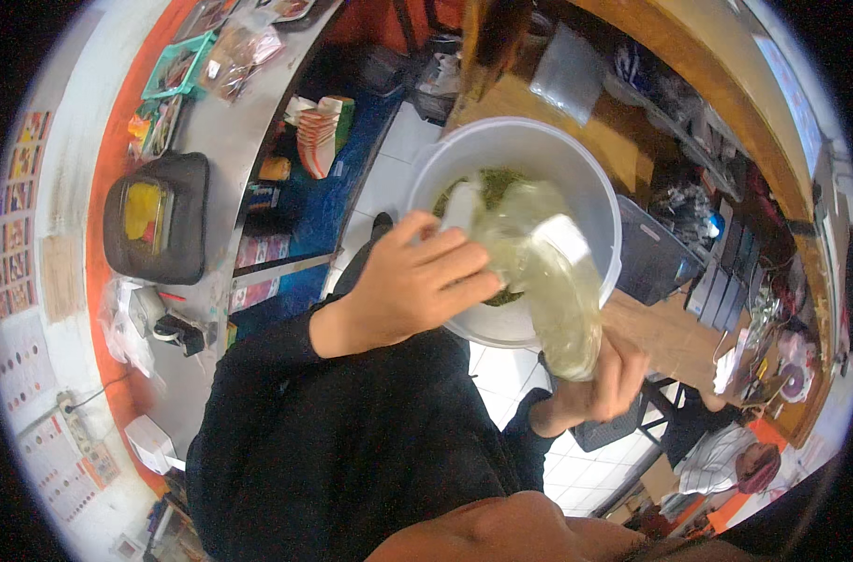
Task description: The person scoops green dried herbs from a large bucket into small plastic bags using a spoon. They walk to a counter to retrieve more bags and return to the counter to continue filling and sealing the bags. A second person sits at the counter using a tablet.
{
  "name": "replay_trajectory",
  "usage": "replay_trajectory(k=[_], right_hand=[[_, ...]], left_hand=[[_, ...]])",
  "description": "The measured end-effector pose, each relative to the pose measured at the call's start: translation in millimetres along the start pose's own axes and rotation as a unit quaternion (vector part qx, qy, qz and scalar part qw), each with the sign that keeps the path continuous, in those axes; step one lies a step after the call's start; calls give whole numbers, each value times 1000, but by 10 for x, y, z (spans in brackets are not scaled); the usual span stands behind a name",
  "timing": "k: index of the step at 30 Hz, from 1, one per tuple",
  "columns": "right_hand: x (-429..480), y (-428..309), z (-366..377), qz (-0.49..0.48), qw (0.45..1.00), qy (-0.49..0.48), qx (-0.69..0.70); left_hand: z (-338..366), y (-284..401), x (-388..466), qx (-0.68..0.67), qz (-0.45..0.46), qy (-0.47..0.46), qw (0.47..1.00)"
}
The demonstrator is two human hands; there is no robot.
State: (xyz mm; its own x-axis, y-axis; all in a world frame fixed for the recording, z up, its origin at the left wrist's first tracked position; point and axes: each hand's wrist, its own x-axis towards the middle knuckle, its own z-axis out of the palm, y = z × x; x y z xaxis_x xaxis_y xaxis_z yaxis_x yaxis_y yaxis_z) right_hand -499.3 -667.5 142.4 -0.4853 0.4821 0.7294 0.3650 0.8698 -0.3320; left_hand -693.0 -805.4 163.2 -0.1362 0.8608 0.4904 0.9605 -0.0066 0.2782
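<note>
A large round translucent plastic tub (595,165) stands in front of me, with dark green dried leaf-like matter (500,184) at its bottom. My right hand (609,383), at the tub's near right side, grips the lower end of a clear plastic bag (563,309) that bears a white label. The bag leans over the tub's rim and its upper part lies inside the tub. Over the tub's left side is my left hand (433,274), fingers curled around a pale, blurred object (460,207), perhaps a scoop; its kind is hard to tell.
On the left, a metal counter (219,133) holds a black scale-like device (188,218) with a yellow-filled container, a teal basket (181,67) and plastic packets. A wooden table (658,330) with a dark bin (655,246) lies right. A person (714,460) is at the lower right.
</note>
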Motion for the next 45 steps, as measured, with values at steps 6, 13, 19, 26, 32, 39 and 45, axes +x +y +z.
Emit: replay_trajectory(k=[6,13,19,26,32,39,45], right_hand=[[-65,-146,79,53,986,-113,-111],[8,-560,218,130,971,-104,-173],[200,-971,265,177,906,-215,-318],[500,-1767,1046,98,994,22,-38],[1240,-2156,2325,137,948,-276,77],[908,-1884,2464,185,930,-312,48],[553,-1867,2167,307,862,-378,143]], left_hand=[[262,-300,-129,-20,38,36,998],[303,-740,9,-109,117,43,986],[454,-1060,13,-271,106,21,956],[-476,-1792,96,-385,101,38,917],[-211,-3030,-349,-369,-180,87,908],[1856,-4647,-200,-285,-311,110,900],[3330,-5572,-580,-193,-391,-113,893]])
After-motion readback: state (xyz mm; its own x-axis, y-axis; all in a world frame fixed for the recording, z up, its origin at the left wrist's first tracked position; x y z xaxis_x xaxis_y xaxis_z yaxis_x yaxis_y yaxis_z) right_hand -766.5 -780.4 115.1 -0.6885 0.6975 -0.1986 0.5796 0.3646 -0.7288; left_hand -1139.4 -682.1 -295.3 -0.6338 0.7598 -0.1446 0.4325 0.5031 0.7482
